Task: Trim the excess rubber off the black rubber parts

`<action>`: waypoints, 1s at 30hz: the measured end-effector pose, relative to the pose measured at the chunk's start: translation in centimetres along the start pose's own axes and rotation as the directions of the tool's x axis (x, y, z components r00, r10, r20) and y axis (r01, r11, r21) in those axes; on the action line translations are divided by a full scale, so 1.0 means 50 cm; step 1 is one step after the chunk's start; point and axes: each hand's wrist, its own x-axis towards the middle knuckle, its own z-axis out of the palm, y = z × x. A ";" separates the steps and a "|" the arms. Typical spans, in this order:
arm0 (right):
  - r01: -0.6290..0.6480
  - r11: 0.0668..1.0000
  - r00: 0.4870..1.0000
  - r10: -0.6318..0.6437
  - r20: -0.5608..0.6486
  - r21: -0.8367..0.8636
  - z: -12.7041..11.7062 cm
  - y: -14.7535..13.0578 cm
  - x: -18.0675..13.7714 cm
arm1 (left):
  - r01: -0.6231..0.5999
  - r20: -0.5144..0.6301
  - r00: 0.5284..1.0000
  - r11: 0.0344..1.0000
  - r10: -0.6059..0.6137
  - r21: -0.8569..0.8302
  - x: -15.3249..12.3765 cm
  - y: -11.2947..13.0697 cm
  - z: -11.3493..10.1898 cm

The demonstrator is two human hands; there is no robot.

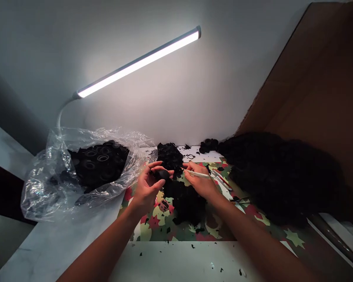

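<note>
My left hand (pixel 147 186) is closed around a small round black part (pixel 164 174), held between thumb and fingers. Just to its right, my right hand (pixel 201 182) grips a slim white pen-like tool (pixel 198 173), its tip pointing left toward the black part. I cannot make out what kind of tip it has. Below and between the hands lies a heap of black pieces (pixel 190 205) on a patterned sheet (pixel 153 231). Another black heap (pixel 169 154) sits behind the hands.
On the left stands a clear plastic bag (pixel 38 192) with many black ring-shaped parts (pixel 102 156). A large dark pile (pixel 285 176) fills the right, before a cardboard sheet (pixel 320 78). Cutter-like tools (pixel 222 180) lie beside my right hand. A lit lamp (pixel 141 62) hangs above.
</note>
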 end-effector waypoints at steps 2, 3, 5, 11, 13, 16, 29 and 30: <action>0.004 0.999 1.000 -0.004 -0.011 0.041 -0.014 -0.013 -0.005 | 0.056 -0.001 0.998 0.998 -0.057 -0.019 0.001 -0.003 -0.004; 0.005 0.996 1.000 -0.004 -0.018 0.086 -0.020 -0.022 -0.010 | 0.077 0.002 0.997 0.997 -0.077 -0.022 0.000 -0.005 -0.006; 0.015 0.978 1.000 -0.011 -0.020 0.210 -0.027 -0.043 -0.024 | 0.100 0.001 0.995 0.995 -0.100 -0.010 0.000 -0.011 -0.011; 0.104 0.908 0.995 -0.096 -0.040 0.406 -0.017 -0.072 -0.054 | 0.092 -0.150 0.987 0.978 -0.064 0.189 0.005 -0.029 -0.026; 0.106 0.907 0.994 -0.095 -0.047 0.408 -0.010 -0.068 -0.055 | 0.103 -0.156 0.985 0.967 -0.068 0.232 0.006 -0.030 -0.029; 0.097 0.939 0.995 -0.099 -0.012 0.330 0.000 -0.064 -0.054 | 0.125 -0.127 0.988 0.947 -0.091 0.294 0.003 -0.023 -0.026; 0.204 0.928 0.977 -0.211 -0.010 0.313 0.016 -0.065 -0.054 | 0.023 0.043 0.997 0.824 -0.057 0.567 -0.007 0.005 0.002; 0.208 0.928 0.977 -0.214 -0.012 0.309 0.015 -0.066 -0.054 | -0.003 0.048 0.998 0.792 -0.033 0.611 -0.009 0.007 0.003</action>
